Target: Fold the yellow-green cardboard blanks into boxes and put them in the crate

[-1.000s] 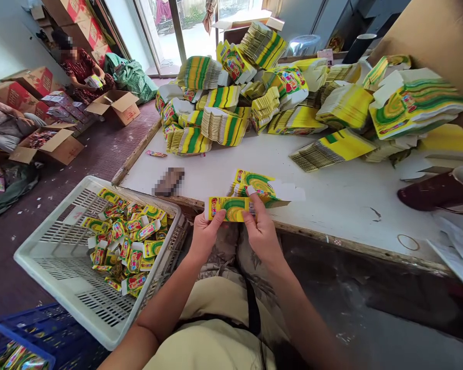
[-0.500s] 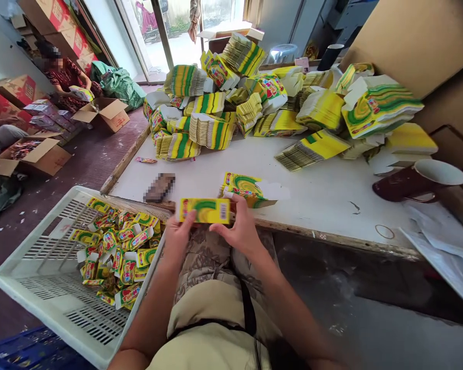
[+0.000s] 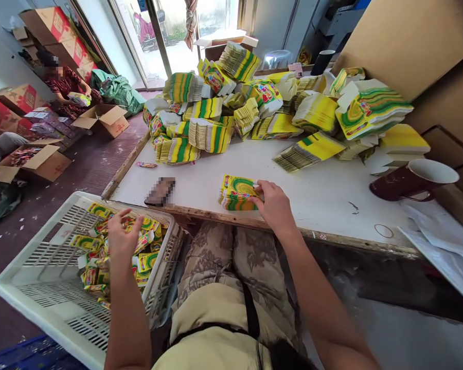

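My left hand (image 3: 123, 234) hovers over the white plastic basket (image 3: 73, 308), fingers apart and nothing visible in them. Below it, small yellow-and-green boxes (image 3: 146, 262) lie in a loose heap, some with white flaps sticking out. On the table's front edge rests a short stack of flattened yellow-green cartons (image 3: 237, 192). My right hand (image 3: 275, 205) grips the right end of that stack between thumb and fingers; how many cartons are pinched I cannot tell.
Bundles of flat cartons (image 3: 208, 133) cover the back of the white table (image 3: 200, 180). A pixelated dark object (image 3: 161, 191) lies near the front edge; a brown mug (image 3: 409, 180) stands right. On the floor at left, a seated person (image 3: 67, 87) works among cardboard boxes (image 3: 104, 121).
The yellow box that was between my hands has left them. My left hand has moved left over the basket and opened; my right hand has shifted right onto the carton stack.
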### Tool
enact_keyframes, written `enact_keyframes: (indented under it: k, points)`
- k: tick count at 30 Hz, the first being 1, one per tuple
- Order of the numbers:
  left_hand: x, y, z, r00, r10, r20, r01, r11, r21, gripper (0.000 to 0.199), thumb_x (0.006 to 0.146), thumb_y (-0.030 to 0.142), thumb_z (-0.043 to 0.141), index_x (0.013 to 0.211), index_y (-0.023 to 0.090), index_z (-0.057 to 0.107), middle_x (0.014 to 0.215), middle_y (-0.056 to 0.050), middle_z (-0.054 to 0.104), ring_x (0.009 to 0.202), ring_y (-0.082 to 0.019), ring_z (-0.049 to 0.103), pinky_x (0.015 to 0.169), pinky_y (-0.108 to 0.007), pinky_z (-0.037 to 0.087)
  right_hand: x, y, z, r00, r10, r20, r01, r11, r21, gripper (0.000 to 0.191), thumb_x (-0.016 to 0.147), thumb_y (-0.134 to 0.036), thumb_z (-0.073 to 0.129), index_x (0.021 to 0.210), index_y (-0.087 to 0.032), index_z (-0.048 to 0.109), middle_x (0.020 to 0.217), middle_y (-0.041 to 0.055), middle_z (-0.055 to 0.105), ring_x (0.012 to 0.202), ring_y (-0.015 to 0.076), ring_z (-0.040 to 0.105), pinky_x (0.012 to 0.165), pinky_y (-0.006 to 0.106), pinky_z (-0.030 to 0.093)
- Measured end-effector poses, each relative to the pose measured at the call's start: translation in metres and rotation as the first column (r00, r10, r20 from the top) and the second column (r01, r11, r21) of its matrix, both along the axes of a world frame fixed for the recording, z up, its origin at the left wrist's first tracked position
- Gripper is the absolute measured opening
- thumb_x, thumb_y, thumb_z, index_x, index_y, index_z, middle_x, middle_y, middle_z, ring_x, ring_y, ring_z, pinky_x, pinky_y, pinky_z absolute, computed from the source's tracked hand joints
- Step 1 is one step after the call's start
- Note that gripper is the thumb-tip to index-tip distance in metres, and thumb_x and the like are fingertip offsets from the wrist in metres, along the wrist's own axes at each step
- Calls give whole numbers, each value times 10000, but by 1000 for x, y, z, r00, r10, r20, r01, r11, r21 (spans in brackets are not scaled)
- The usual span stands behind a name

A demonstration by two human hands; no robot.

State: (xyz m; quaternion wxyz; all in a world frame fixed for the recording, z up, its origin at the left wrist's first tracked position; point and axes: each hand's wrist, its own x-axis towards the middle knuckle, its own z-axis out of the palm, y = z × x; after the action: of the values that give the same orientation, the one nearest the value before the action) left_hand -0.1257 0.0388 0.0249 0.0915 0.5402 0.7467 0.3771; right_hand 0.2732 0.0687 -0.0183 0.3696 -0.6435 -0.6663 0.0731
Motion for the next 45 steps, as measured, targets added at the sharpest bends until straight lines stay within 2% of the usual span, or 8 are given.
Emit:
enact_keyframes:
  k: [6, 12, 17, 23, 30, 33, 39, 45]
  points:
    - [85, 2, -11, 823, -426, 377, 468, 884, -21, 404, 781, 454, 684, 1089, 195, 648, 1060, -81, 679, 985, -224, 647, 901, -384, 518, -1, -3, 9, 999, -49, 12, 49, 999, 1, 382, 798, -243, 652, 1139, -169, 498, 974, 121, 619, 925, 309, 561, 835, 448, 467]
    - [147, -4, -19, 511, -525, 681, 672, 738, 64, 367, 784, 387, 738, 1097, 211, 661, 1031, -84, 715, 898, -196, 667, 844, -342, 531, -8, -9, 25, 984, -70, -163, 70, 998, 0, 481, 766, -326, 651, 1165, -171, 429, 909, 84, 588, 870, 289, 581, 775, 425, 481]
    - [190, -2, -15, 85, -527, 846, 514, 750, 415, 569, 721, 488, 782, 1195, 218, 617, 1217, -124, 646, 1126, -277, 615, 923, -382, 511, -51, -44, 43, 897, 166, -409, -187, 982, -11, 414, 779, -326, 678, 1116, -222, 460, 835, 11, 565, 733, 209, 578, 678, 338, 489]
    - [205, -8, 11, -254, -471, 845, 150, 844, 516, 410, 761, 560, 701, 919, 183, 666, 809, -44, 636, 837, -194, 638, 818, -329, 530, -99, -79, 35, 623, 333, -708, -405, 912, 72, 422, 809, -233, 628, 1205, -223, 481, 910, 19, 574, 794, 180, 590, 720, 300, 509]
    - [193, -3, 8, -77, -373, 925, -47, 928, 370, 416, 667, 515, 803, 731, 187, 555, 619, 45, 456, 550, -84, 425, 536, -189, 418, -112, -91, 35, 629, 409, -661, -529, 848, 22, 368, 694, -101, 665, 1043, -217, 682, 1061, 61, 604, 947, 213, 576, 831, 313, 472]
    - [193, -6, -2, 10, -320, 947, 23, 947, 319, 482, 658, 619, 774, 787, 191, 595, 653, 33, 491, 579, -93, 443, 547, -192, 424, -114, -86, 28, 633, 302, -713, -473, 880, -47, 326, 643, -66, 645, 935, -205, 684, 915, 25, 606, 786, 177, 555, 709, 277, 457]
    - [199, -14, -5, 10, -385, 923, 218, 902, 374, 723, 601, 762, 709, 1055, 200, 687, 932, -64, 652, 800, -182, 593, 693, -262, 509, -89, -71, 18, 570, 208, -795, -342, 940, 0, 159, 766, -217, 652, 920, -197, 685, 825, 20, 639, 718, 174, 552, 645, 268, 430]
    - [182, -7, -10, 368, -309, 877, 286, 935, 210, 420, 678, 541, 775, 759, 137, 694, 694, -47, 679, 648, -188, 600, 608, -269, 490, -78, -75, 23, 619, 209, -757, -198, 974, 107, 193, 868, -337, 629, 750, -188, 661, 706, 4, 598, 675, 153, 538, 632, 254, 431]
